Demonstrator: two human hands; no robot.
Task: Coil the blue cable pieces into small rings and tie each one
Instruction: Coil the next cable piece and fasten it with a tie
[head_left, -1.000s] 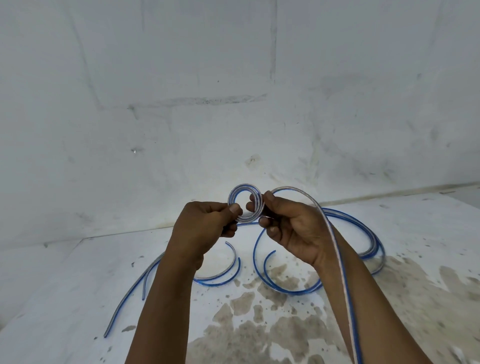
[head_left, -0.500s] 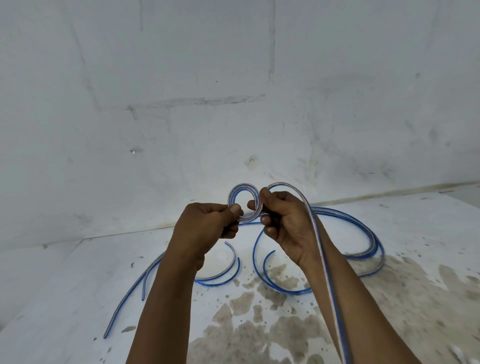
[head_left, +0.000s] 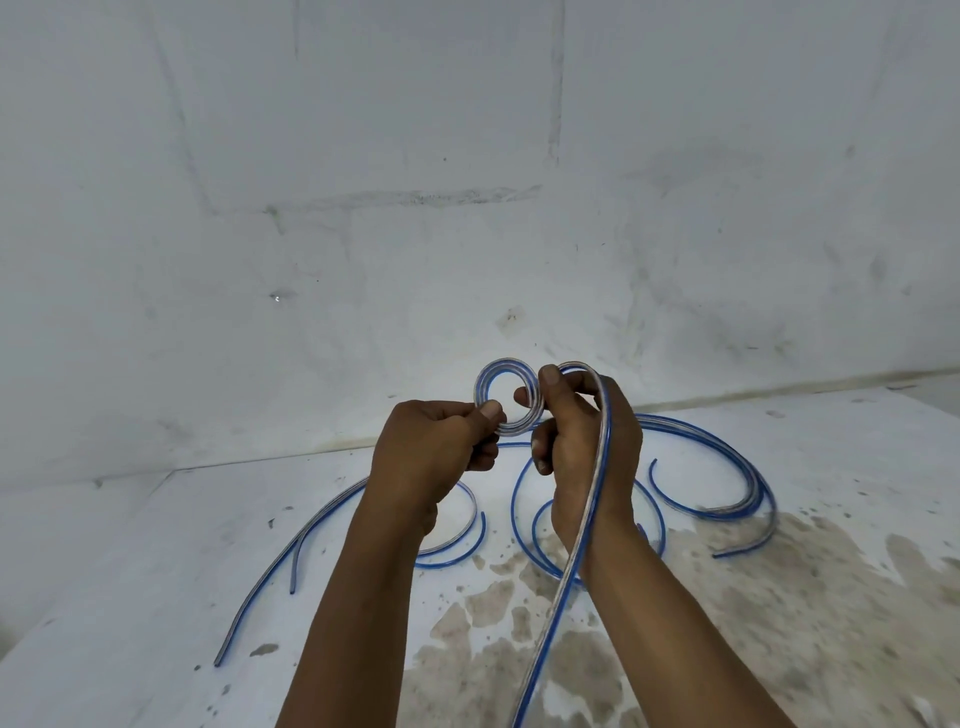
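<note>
You are holding a small ring (head_left: 508, 396) of blue cable up in front of you, above the white counter (head_left: 156, 597); your left hand (head_left: 434, 457) pinches the ring's lower left side between thumb and fingers; your right hand (head_left: 582, 441) pinches its right side, with the fingers curled round the cable; the long loose tail (head_left: 587, 519) of the same cable runs up over the back of your right hand and then hangs down toward you, out of the bottom of the view

The ring looks to have a few turns in it, so I think you are in the middle of coiling this piece, and it is not tied yet; next you will likely need to feed more of the tail round the ring, keep the turns flat and close, and hold tight so they do not spring open

More blue cable pieces (head_left: 727, 483) lie loose on the counter behind your hands, some in wide curves; they are not coiled yet; the counter has brown stains (head_left: 779, 597) near you
</note>
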